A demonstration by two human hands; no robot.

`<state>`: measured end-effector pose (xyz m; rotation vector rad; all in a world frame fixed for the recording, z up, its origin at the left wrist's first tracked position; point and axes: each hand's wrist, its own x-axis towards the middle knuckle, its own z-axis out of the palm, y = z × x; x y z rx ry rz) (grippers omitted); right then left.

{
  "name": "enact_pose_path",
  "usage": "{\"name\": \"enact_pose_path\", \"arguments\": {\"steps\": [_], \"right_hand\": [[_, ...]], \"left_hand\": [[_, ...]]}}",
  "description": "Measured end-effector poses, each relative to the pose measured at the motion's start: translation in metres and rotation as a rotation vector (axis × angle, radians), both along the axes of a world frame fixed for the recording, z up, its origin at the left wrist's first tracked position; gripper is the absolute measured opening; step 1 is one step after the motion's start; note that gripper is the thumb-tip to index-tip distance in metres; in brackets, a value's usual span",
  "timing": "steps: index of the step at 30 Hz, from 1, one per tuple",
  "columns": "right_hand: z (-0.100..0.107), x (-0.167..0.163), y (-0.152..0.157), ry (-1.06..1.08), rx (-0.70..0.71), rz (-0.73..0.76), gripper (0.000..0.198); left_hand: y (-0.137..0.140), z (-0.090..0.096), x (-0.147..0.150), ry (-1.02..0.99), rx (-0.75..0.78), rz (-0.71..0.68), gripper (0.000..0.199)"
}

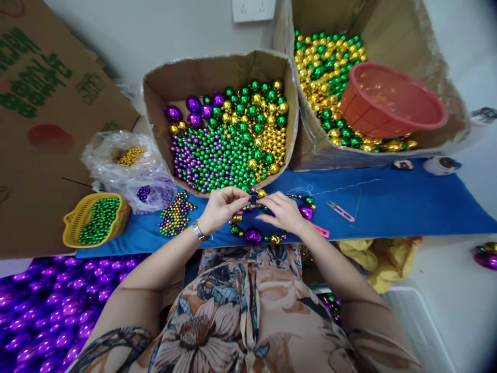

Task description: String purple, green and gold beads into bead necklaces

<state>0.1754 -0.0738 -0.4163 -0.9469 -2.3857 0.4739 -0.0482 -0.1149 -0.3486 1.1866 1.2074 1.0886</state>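
Observation:
My left hand [223, 208], with a watch [198, 230] on its wrist, is closed in a pinch at the upper edge of a bead string. My right hand [282, 211] is opposite, fingers bent and their tips on the same strand by a gold bead [261, 193]. The bead string [253, 236] lies curved on the blue cloth [388, 202] around and under my hands, with purple, green and gold beads of mixed sizes. The exact spot between my fingertips is too small to make out. White thread [341, 186] trails right across the cloth.
Ahead stand a cardboard box [221, 70] of mixed beads and a bigger box [419, 46] holding a red basin [392, 103]. Left are a yellow basket [70, 235], loose small beads [176, 213] and plastic bags [106, 150]. Pink thread snips [341, 211] lie right.

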Motion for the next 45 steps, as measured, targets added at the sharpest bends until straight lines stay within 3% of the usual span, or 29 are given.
{"name": "enact_pose_path", "arguments": {"steps": [3,8,12,15,18,21,24,26,32,35,38,41,45], "right_hand": [[-0.014,-0.004,-0.011,-0.105,-0.005,-0.083,0.028],[-0.01,0.004,-0.041,-0.105,0.019,-0.194,0.032],[-0.019,-0.002,-0.066,-0.066,-0.1,-0.159,0.03],[-0.02,-0.011,-0.067,0.011,-0.181,-0.156,0.031],[-0.009,-0.023,-0.058,0.209,-0.316,-0.17,0.027],[0.001,-0.038,-0.05,0.488,-0.561,-0.233,0.03],[0.001,-0.054,-0.043,0.719,-0.8,-0.264,0.03],[-0.001,-0.06,-0.04,0.774,-0.858,-0.271,0.027],[0.001,-0.062,-0.031,0.748,-0.94,-0.319,0.03],[0.003,-0.059,-0.032,0.81,-1.06,-0.387,0.037],[0.002,-0.058,-0.04,1.017,-1.176,-0.452,0.039],[0.001,-0.06,-0.047,1.134,-1.052,-0.468,0.033],[0.008,-0.059,-0.042,0.89,-0.716,-0.321,0.021]], "left_hand": [[0.002,-0.001,0.0,0.023,0.043,0.024,0.021],[0.015,-0.016,-0.002,0.062,0.126,0.103,0.019],[0.014,-0.031,-0.001,0.068,0.106,0.023,0.019],[0.004,-0.038,0.001,0.14,0.087,-0.04,0.02],[-0.006,-0.043,0.002,0.154,0.069,-0.071,0.021],[-0.011,-0.047,0.003,0.1,0.072,-0.083,0.025],[-0.012,-0.05,0.002,0.075,0.08,-0.077,0.029],[-0.011,-0.052,0.001,0.075,0.072,-0.058,0.029],[-0.009,-0.05,-0.002,0.004,-0.02,0.001,0.034],[-0.005,-0.047,-0.003,-0.21,-0.169,0.112,0.039],[0.0,-0.045,-0.004,-0.449,-0.357,0.237,0.045],[0.002,-0.045,-0.004,-0.486,-0.386,0.265,0.046],[0.001,-0.041,-0.005,-0.304,-0.208,0.143,0.04]]}}
